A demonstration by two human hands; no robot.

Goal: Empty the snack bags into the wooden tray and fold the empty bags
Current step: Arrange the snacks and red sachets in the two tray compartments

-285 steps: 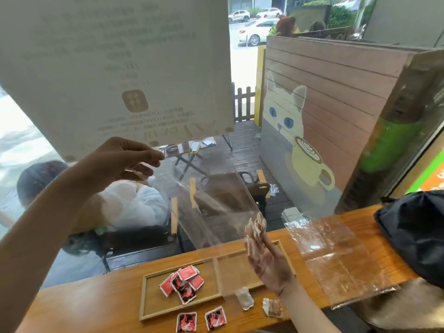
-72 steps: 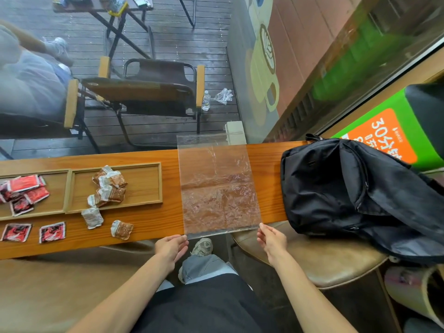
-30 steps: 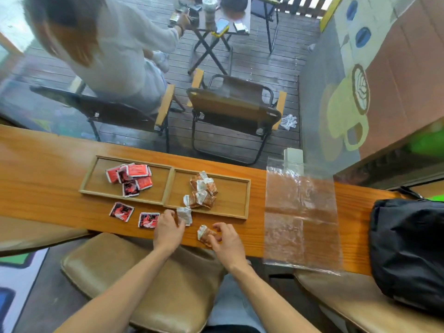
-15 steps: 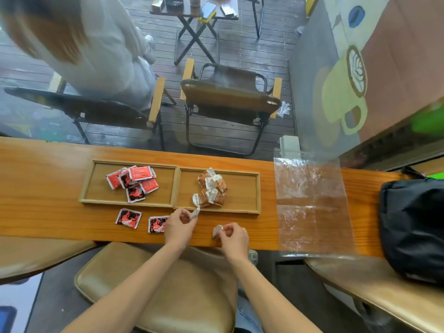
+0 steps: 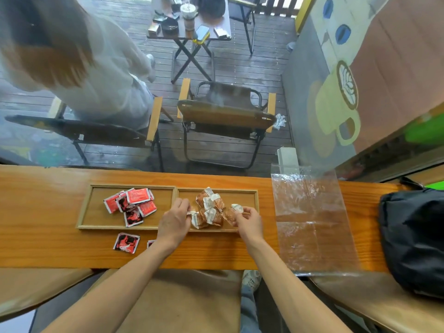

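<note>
Soft, even daylight; wide-angle view.
Glare streaks the clear plastic bag (image 5: 312, 219) and the table (image 5: 36, 212); edges bow outward, and the seated person (image 5: 72, 68) at upper left is blurred.

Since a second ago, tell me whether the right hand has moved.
Yes. The right hand went from the counter's near edge up over the tray, holding a brown snack.

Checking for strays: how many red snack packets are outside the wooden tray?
2. One lies whole on the counter just in front of the wooden tray's left compartment; another to its right is mostly hidden behind the left forearm. More may be hidden.
</note>
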